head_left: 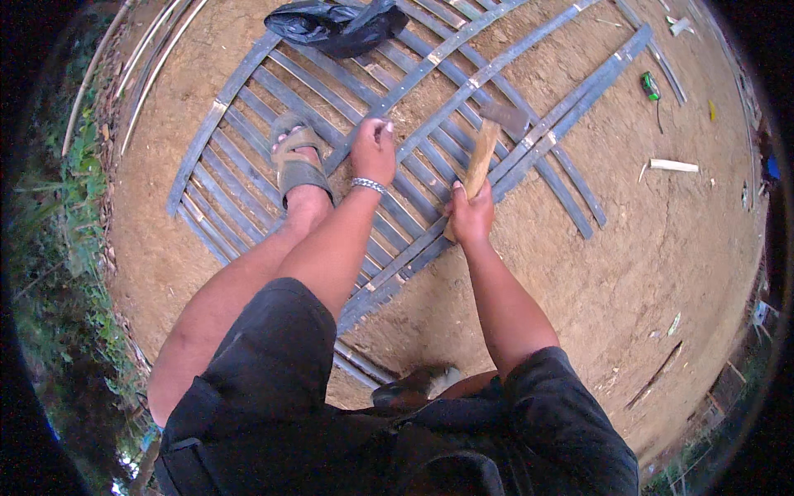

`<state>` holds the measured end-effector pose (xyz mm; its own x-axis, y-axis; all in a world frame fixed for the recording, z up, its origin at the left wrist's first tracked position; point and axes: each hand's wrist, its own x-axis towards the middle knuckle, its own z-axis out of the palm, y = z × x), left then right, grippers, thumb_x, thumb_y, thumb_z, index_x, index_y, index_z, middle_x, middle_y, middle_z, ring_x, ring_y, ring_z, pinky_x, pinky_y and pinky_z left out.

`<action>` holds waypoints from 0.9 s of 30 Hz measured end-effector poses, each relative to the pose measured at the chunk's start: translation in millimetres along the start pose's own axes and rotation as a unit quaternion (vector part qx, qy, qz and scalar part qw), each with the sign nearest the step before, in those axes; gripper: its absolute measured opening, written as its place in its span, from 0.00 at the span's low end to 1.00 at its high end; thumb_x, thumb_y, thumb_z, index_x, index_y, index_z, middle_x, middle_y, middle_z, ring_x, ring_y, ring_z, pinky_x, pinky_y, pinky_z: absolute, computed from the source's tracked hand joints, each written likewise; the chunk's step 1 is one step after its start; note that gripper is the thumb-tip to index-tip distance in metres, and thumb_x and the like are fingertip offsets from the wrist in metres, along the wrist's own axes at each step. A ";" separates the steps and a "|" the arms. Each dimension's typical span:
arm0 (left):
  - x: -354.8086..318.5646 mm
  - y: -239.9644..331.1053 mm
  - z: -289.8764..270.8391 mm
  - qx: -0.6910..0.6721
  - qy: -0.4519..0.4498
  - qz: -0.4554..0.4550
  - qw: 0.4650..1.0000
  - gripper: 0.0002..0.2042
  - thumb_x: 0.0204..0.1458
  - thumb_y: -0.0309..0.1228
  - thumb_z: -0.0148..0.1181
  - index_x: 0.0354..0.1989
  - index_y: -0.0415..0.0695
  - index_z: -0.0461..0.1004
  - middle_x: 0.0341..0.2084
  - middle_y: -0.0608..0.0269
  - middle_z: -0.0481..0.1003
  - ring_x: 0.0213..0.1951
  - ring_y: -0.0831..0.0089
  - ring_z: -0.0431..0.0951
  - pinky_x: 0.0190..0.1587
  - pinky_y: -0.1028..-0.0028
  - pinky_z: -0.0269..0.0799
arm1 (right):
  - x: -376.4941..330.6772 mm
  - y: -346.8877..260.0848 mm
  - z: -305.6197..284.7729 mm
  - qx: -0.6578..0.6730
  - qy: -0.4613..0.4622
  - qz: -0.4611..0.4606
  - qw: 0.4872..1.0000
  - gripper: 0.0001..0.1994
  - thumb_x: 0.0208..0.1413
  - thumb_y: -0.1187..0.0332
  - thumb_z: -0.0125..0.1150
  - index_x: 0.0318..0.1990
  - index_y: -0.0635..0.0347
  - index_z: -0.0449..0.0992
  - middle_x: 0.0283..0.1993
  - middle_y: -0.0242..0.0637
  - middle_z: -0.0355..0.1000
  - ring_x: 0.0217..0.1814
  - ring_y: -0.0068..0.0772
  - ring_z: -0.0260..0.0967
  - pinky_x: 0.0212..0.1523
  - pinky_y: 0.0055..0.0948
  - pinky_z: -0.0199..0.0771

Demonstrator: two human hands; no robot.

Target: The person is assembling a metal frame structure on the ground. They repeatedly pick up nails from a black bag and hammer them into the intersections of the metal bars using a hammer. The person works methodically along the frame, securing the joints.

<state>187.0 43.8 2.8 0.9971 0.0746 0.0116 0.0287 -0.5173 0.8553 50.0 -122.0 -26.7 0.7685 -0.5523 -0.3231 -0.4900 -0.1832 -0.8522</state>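
Note:
My right hand is wrapped round the wooden handle of a hatchet. The hatchet's dark, broad metal head is raised over a frame of dark slats lying on the ground. My left hand, a bracelet at its wrist, is closed at one of the long crosspieces; what its fingers hold, if anything, is too small to make out. Just left of that hand, my sandalled foot rests on the slats.
A black plastic bag lies on the frame's far side. On the dirt to the right are a small green-and-black object with a cord and a pale piece of wood. Long poles and green plants line the left edge.

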 end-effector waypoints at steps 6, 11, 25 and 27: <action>-27.5 -40.5 11.0 0.076 -0.052 0.091 0.992 0.09 0.58 0.31 0.60 0.44 0.42 0.74 0.39 0.49 0.78 0.46 0.48 0.75 0.51 0.54 0.69 | -51.8 -14.1 -42.4 0.099 0.095 0.085 0.987 0.14 0.61 0.69 0.61 0.50 0.63 0.69 0.37 0.41 0.75 0.40 0.37 0.76 0.44 0.38 0.75; -24.5 -22.7 9.9 0.111 -0.079 0.090 0.987 0.09 0.59 0.32 0.59 0.45 0.44 0.75 0.45 0.54 0.79 0.48 0.50 0.74 0.54 0.55 0.69 | -84.4 31.6 -66.7 0.106 0.148 0.107 0.977 0.13 0.60 0.70 0.62 0.49 0.63 0.71 0.41 0.38 0.75 0.44 0.32 0.73 0.49 0.35 0.72; -19.0 -35.3 13.2 0.081 -0.072 0.061 0.992 0.09 0.60 0.32 0.59 0.43 0.41 0.74 0.40 0.46 0.77 0.43 0.47 0.76 0.47 0.55 0.71 | -62.5 15.4 -25.0 0.227 0.110 0.173 0.952 0.19 0.60 0.73 0.59 0.58 0.66 0.68 0.54 0.39 0.74 0.54 0.33 0.71 0.58 0.31 0.67; -18.5 -33.5 15.8 0.076 -0.080 0.047 0.993 0.09 0.60 0.32 0.59 0.42 0.40 0.74 0.40 0.46 0.77 0.43 0.47 0.76 0.46 0.55 0.71 | -58.2 24.8 -24.0 0.239 0.131 0.147 0.951 0.17 0.60 0.74 0.58 0.56 0.66 0.68 0.51 0.40 0.74 0.51 0.33 0.71 0.56 0.32 0.69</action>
<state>168.6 46.3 -34.2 0.9939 -0.1097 -0.0053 -0.0665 -0.6392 0.7661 -16.7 -113.9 -19.2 0.4680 -0.7174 -0.5161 -0.3764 0.3666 -0.8508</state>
